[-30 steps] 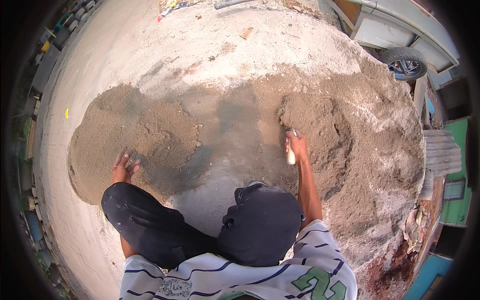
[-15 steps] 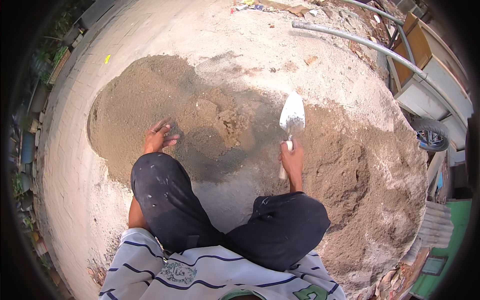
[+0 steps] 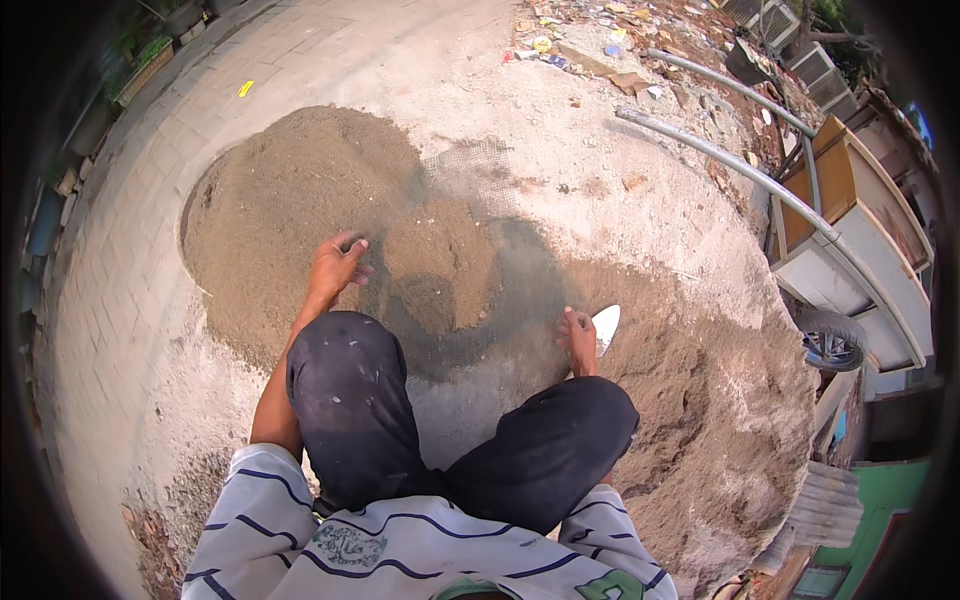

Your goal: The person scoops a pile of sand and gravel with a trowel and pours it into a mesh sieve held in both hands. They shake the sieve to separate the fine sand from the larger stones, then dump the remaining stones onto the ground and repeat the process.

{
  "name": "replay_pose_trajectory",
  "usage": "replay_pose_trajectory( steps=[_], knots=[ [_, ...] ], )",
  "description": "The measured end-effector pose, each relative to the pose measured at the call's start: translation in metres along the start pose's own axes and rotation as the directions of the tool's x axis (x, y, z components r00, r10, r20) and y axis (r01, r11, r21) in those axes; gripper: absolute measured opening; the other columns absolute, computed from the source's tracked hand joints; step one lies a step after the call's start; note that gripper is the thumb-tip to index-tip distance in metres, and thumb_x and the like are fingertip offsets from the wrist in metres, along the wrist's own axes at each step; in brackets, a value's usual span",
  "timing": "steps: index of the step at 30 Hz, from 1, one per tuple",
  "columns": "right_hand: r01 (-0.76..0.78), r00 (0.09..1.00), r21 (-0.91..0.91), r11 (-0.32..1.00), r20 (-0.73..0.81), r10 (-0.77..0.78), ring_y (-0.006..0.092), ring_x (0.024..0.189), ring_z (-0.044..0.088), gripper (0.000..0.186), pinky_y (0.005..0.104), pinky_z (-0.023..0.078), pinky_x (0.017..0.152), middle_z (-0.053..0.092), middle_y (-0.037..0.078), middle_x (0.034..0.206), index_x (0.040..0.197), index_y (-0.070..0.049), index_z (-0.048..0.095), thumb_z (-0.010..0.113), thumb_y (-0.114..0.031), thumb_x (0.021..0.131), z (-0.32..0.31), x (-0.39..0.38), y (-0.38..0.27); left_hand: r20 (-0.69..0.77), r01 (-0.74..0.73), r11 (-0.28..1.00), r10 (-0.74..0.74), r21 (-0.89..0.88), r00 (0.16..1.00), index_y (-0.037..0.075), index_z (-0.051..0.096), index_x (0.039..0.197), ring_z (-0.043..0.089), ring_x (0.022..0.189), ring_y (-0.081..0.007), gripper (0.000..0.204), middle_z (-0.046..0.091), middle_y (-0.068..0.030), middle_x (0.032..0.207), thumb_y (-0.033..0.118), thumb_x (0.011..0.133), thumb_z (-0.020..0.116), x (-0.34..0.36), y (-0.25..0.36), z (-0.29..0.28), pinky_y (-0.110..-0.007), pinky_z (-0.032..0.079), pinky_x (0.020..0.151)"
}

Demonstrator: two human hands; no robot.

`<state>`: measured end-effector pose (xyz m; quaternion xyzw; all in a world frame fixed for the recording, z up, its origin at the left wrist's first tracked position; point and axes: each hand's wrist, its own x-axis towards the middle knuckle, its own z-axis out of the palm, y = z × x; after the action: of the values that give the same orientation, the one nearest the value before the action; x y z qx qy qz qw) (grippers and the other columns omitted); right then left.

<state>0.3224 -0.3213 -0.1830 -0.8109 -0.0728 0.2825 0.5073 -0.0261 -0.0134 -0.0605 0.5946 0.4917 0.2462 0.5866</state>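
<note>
My left hand (image 3: 340, 268), fingers bent and apart, is at the dark edge beside a clumped sand mound (image 3: 440, 260); whether it touches the mesh (image 3: 465, 165) there is unclear. My right hand (image 3: 575, 335), fingers loosely curled and apart, is just left of a metal trowel (image 3: 605, 328); its handle is hidden and I see no grip on it. A smoother sand heap (image 3: 270, 190) spreads to the left, and lumpy sand (image 3: 680, 430) to the right. My bent knees in dark trousers are below both hands.
Paving (image 3: 140, 230) runs along the left, with planters at its far edge. Scattered rubble (image 3: 620, 50) is at the back. Curved metal pipes (image 3: 730, 160), a wooden cabinet (image 3: 840, 260), a tyre (image 3: 835, 340) and corrugated sheeting (image 3: 820, 510) line the right.
My view has swung right. My left hand has moved forward toward the mound's edge. The trowel, held upright in my right hand half a second earlier, is now lower, behind loosened fingers.
</note>
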Motion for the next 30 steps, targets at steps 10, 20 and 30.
replay_pose_trajectory(
  steps=[10, 20, 30],
  knots=[
    [0.196, 0.975, 0.144, 0.97, 0.072, -0.208, 0.0148, 0.05, 0.057, 0.027, 0.027, 0.043, 0.044, 0.062, 0.01, 0.064, 0.096, 0.003, 0.064, 0.063, -0.023, 0.093, 0.005, 0.072, -0.042, 0.082, -0.099, 0.986, 0.089, 0.135, 0.993, -0.008, 0.06, 0.119, 0.071, 0.062, -0.022, 0.03, 0.069, -0.0188, 0.101, 0.012, 0.096, 0.056, 0.029, 0.013, -0.007, -0.029, 0.056, 0.048],
    [0.58, 0.799, 0.144, 0.802, 0.09, -0.594, 0.0085, 0.045, 0.047, 0.033, 0.0232, 0.034, 0.041, 0.058, 0.005, 0.059, 0.113, 0.002, 0.066, 0.061, -0.025, 0.095, -0.029, -0.011, -0.245, -0.064, -0.186, 0.973, 0.179, -0.134, 0.982, -0.01, 0.06, 0.116, 0.068, 0.056, -0.0209, 0.03, 0.069, -0.0187, 0.098, 0.01, 0.094, 0.058, 0.037, 0.078, -0.115, -0.028, 0.055, 0.043],
    [0.54, 0.782, 0.446, 0.714, 0.048, -0.622, 0.0073, 0.043, 0.041, 0.028, 0.0217, 0.031, 0.04, 0.049, -0.001, 0.056, 0.11, 0.001, 0.067, 0.064, -0.023, 0.094, 0.042, -0.005, -0.331, -0.202, -0.328, 0.941, 0.305, -0.09, 0.931, -0.009, 0.062, 0.112, 0.063, 0.051, -0.0148, 0.027, 0.068, -0.0185, 0.096, 0.009, 0.093, 0.061, 0.009, 0.168, -0.183, -0.025, 0.049, 0.039]
  ],
)
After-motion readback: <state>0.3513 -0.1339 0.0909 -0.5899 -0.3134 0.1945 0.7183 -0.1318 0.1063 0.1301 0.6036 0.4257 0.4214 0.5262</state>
